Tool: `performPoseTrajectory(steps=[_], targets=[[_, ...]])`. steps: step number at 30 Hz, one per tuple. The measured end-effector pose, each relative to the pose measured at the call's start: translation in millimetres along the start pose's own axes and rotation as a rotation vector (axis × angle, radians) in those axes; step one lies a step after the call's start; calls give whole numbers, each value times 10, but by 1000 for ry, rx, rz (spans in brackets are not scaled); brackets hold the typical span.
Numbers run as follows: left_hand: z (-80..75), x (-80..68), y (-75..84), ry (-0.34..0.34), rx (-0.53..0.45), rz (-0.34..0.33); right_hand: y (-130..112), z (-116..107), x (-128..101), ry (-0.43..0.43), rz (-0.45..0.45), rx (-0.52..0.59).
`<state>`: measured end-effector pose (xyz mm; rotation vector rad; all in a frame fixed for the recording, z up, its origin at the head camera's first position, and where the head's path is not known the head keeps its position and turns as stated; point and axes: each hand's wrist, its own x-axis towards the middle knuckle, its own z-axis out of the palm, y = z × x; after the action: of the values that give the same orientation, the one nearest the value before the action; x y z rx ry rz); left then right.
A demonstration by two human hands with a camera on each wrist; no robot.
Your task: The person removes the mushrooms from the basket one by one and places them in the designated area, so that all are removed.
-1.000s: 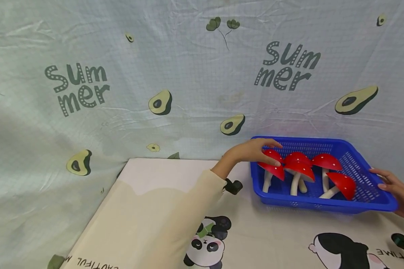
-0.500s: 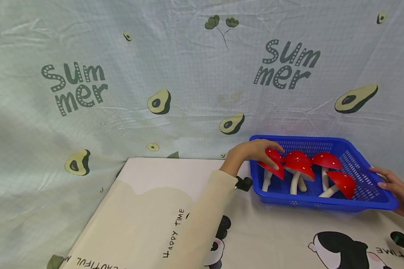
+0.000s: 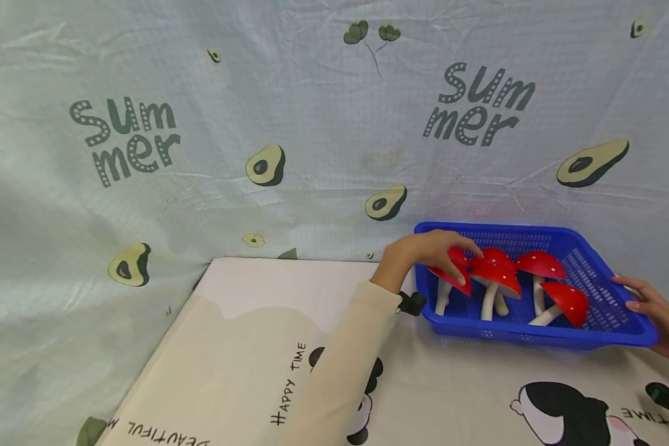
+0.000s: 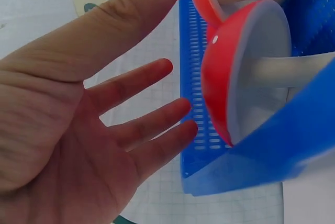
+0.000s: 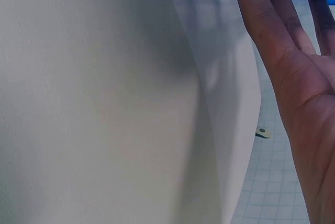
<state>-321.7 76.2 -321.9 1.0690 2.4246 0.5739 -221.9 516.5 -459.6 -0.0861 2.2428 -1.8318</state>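
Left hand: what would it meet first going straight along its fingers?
Probably the rear middle red mushroom, just ahead of the left hand in the head view, though depth there is unclear.

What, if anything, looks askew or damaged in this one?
One mushroom at the blue basket's front right lies tipped, its stem slanting to the front left, while the other mushrooms stand more upright. No damage shows, though the left hand partly hides some caps.

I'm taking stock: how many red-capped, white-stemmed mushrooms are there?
6 mushrooms in the blue plastic basket: back left, front left, back middle, front middle, back right, front right. Others may be hidden.
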Motion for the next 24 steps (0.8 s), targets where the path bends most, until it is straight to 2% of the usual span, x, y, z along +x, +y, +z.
performPoseTrajectory(steps=[8, 10, 15, 24], targets=[[76, 57, -90, -15, 35, 4, 1, -3, 7, 14, 18, -60], [98, 69, -112, -7, 43, -4, 0, -3, 15, 11, 27, -29], [138, 99, -146, 2, 69, -51, -6, -7, 21, 9, 48, 53], [146, 137, -120, 10, 91, -132, -36, -8, 25, 1, 68, 4]])
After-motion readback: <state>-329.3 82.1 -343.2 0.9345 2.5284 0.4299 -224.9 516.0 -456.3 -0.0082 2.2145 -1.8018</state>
